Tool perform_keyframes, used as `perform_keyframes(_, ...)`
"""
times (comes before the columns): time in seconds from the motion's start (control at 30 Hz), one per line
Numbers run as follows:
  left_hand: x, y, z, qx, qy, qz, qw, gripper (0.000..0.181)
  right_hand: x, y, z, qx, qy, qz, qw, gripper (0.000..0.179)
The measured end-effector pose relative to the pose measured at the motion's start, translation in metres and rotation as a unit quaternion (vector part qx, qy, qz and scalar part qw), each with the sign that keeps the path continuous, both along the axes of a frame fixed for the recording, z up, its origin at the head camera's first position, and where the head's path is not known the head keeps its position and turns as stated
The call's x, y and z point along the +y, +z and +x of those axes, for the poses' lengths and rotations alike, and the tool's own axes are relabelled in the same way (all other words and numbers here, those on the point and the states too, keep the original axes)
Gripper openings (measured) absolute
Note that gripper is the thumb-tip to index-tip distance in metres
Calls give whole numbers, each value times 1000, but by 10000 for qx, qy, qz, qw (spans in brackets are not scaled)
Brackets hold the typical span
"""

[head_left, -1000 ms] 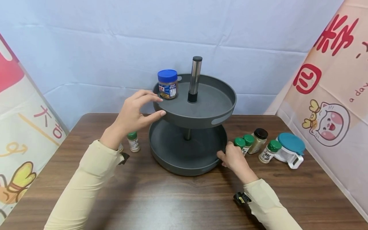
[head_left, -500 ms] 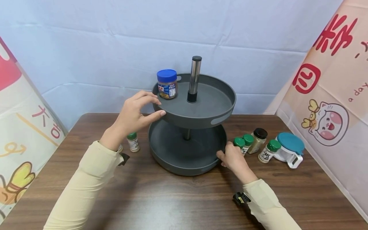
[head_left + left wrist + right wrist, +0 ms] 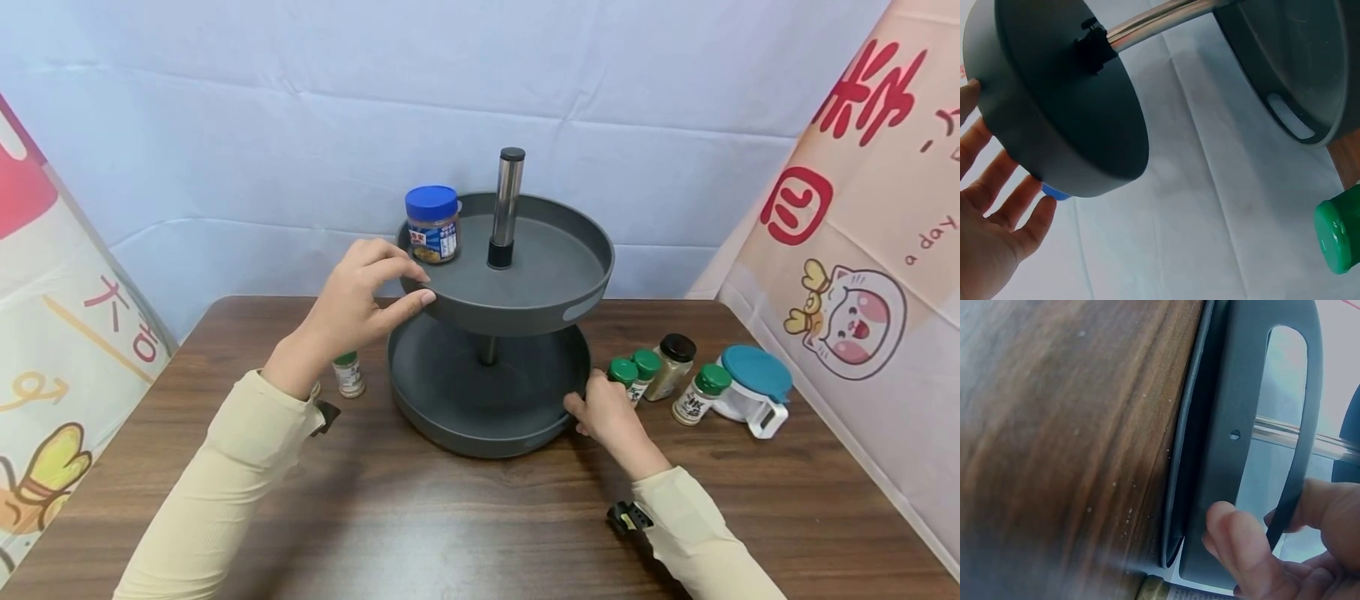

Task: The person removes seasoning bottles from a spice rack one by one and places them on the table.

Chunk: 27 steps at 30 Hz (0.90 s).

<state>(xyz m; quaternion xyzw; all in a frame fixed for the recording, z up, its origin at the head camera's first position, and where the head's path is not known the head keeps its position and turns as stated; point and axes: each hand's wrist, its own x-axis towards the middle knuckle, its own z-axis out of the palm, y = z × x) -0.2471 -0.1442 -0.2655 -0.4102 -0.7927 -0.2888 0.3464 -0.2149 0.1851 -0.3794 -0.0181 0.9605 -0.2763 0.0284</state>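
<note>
A dark grey two-tier rotating tray stands on the table, with a steel post [image 3: 506,200] through its middle. A blue-lidded jar with a blue label [image 3: 432,233] sits at the left of the upper tray [image 3: 540,279]. My left hand [image 3: 345,304] pinches the upper tray's front-left rim, thumb outside and fingertips over the edge; in the left wrist view its fingers [image 3: 1019,200] lie along the wall. My right hand [image 3: 613,417] holds the right side of the lower tray [image 3: 487,417]. In the right wrist view its fingers [image 3: 1244,540] hook through the handle slot.
Right of the stand are green-capped spice bottles [image 3: 701,395], a black-capped jar [image 3: 672,367] and a white container with a teal lid [image 3: 756,375]. Another green-capped bottle [image 3: 349,375] stands left, partly behind my left hand. Cloth hangs behind.
The upper tray has turned slightly: the jar has come a little left and forward, and the front slot has moved right. My left fingertips have closed onto the rim. My right hand has stayed put.
</note>
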Motion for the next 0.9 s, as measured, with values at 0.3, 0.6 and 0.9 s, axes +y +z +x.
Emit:
perform_keyframes(0.3, 8, -1, 1, 278, -286, -5, 9992, 11, 0, 0, 0, -14, -11, -32, 10000, 37)
perform_keyframes(0.6, 24, -2, 5, 586, -563, 19, 9967, 12, 0, -1, 2, 27, 23, -115, 9999, 37)
perform_keyframes(0.9, 45, -10, 12, 909, -302, 248, 9951, 17, 0, -1, 2, 81, 38, -114, 9999, 37)
